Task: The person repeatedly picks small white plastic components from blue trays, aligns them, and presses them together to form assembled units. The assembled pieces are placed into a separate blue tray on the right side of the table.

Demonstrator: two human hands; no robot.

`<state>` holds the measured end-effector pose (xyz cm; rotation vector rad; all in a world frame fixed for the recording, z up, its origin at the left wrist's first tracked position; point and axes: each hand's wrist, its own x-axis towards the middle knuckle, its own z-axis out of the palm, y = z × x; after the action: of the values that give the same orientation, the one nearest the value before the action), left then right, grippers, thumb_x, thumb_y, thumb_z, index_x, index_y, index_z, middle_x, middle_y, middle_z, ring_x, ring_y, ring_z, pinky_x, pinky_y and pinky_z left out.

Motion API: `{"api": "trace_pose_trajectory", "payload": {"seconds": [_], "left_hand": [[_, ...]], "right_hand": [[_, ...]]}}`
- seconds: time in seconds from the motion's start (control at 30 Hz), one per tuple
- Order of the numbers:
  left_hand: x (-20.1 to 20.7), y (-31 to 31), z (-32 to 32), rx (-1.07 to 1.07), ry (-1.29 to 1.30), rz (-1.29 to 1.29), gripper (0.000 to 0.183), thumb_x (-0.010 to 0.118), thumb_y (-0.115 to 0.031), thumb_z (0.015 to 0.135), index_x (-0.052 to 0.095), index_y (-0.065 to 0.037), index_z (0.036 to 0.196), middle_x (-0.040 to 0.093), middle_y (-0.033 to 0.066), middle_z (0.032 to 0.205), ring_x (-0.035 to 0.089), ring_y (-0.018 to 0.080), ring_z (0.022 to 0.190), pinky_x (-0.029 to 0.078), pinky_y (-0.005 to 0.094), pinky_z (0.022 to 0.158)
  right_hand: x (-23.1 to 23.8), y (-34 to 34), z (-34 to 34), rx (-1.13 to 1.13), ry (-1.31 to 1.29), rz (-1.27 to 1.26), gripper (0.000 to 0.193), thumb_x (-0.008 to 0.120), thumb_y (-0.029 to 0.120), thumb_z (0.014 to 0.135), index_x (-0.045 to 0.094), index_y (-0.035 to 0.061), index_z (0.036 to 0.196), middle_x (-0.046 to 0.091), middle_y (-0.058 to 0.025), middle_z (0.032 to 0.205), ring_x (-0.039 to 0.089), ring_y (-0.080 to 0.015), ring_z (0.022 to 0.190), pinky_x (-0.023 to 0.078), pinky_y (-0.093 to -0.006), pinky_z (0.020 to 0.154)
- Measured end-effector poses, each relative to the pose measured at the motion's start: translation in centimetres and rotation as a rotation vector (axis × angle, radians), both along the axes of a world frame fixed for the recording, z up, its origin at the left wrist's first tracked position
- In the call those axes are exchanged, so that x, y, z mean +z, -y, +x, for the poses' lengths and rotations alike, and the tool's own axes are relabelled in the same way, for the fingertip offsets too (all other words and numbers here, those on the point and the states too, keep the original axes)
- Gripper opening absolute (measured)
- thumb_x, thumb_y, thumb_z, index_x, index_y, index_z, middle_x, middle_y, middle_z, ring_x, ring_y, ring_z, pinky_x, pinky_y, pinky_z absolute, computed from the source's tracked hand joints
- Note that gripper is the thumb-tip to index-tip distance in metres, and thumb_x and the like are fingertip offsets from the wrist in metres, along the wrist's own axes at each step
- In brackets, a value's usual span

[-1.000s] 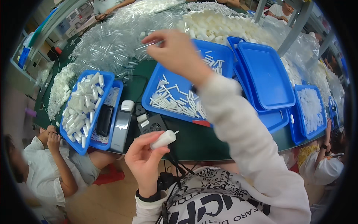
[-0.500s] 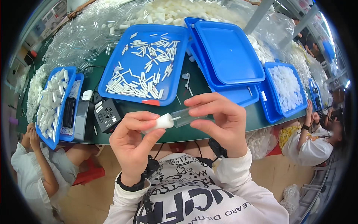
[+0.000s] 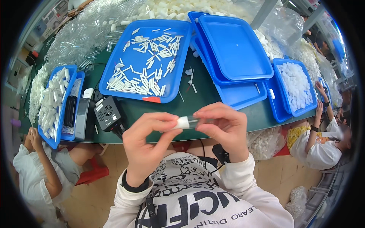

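Note:
My left hand pinches a white plastic cylinder between thumb and fingers, in front of my chest. From the right, my right hand grips a clear tube, its fingers covering most of it. The tube's left end meets the cylinder's right end, roughly in line with it. A thin white stem shows inside the tube. How far the two parts overlap I cannot tell. Beyond my hands lies a large blue tray of short white sticks.
Blue trays are stacked at the back right. A blue tray of whitish pieces stands farther right, another of white cylinders far left. A black box with a fan grille is left of my hands. Co-workers sit on both sides.
My right hand has brought the clear tube up to the white cylinder, over the stem that stuck out. My hands are now closer together, and the view has shifted slightly.

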<state>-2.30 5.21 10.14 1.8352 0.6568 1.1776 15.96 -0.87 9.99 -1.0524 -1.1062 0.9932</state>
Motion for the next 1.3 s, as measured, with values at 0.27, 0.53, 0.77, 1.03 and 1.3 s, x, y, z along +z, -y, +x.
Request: {"api": "trace_pose_trajectory", "payload": {"seconds": [0.27,0.53,0.77,1.03,1.3], "left_hand": [[-0.3,0.1,-0.1,-0.019,0.19,-0.445,0.034,0.063,0.014,0.07,0.06,0.005,0.103,0.058,0.0137,0.099,0.061,0.0208,0.09,0.053,0.0295,0.079],[-0.1,0.2,-0.1,0.0,0.055,-0.188,0.026,0.072,0.009,0.063,0.066,0.003,0.088,0.064,0.0145,0.086,0.063,0.0188,0.076,0.053,0.0266,0.066],[0.8,-1.3,-0.3,-0.029,-0.063,0.049,0.032,0.068,0.015,0.059,0.066,0.004,0.089,0.063,0.0156,0.083,0.062,0.0203,0.076,0.05,0.0263,0.065],[0.1,-1.0,0.4,0.069,-0.168,0.253,0.037,0.074,0.003,0.064,0.065,0.002,0.1,0.063,0.0147,0.093,0.063,0.0187,0.076,0.053,0.0263,0.062],[-0.6,-0.7,2.1,0.187,-0.161,0.363,0.04,0.07,0.006,0.068,0.061,0.004,0.107,0.06,0.0175,0.101,0.062,0.0241,0.083,0.053,0.0293,0.07]], "right_hand": [[-0.9,0.7,-0.4,-0.083,-0.064,-0.064,0.035,0.067,-0.005,0.073,0.059,-0.0017,0.107,0.061,-0.0104,0.1,0.06,-0.0167,0.086,0.052,-0.0288,0.079],[-0.1,0.9,-1.4,-0.051,0.186,0.003,0.03,0.067,0.002,0.076,0.062,-0.0006,0.105,0.064,-0.0119,0.09,0.062,-0.0146,0.078,0.054,-0.0247,0.065],[1.0,-0.4,-0.5,-0.048,0.408,0.184,0.027,0.068,0.001,0.075,0.064,-0.0012,0.102,0.065,-0.0119,0.086,0.063,-0.0144,0.071,0.053,-0.0239,0.061],[0.2,-0.7,-1.7,-0.17,0.284,0.148,0.03,0.067,-0.003,0.074,0.063,-0.0021,0.103,0.064,-0.015,0.09,0.063,-0.0161,0.074,0.053,-0.0232,0.061],[-1.8,-1.5,-2.9,-0.319,0.262,0.219,0.031,0.067,-0.005,0.072,0.063,-0.002,0.103,0.064,-0.0151,0.092,0.063,-0.0167,0.078,0.052,-0.023,0.059]]}}
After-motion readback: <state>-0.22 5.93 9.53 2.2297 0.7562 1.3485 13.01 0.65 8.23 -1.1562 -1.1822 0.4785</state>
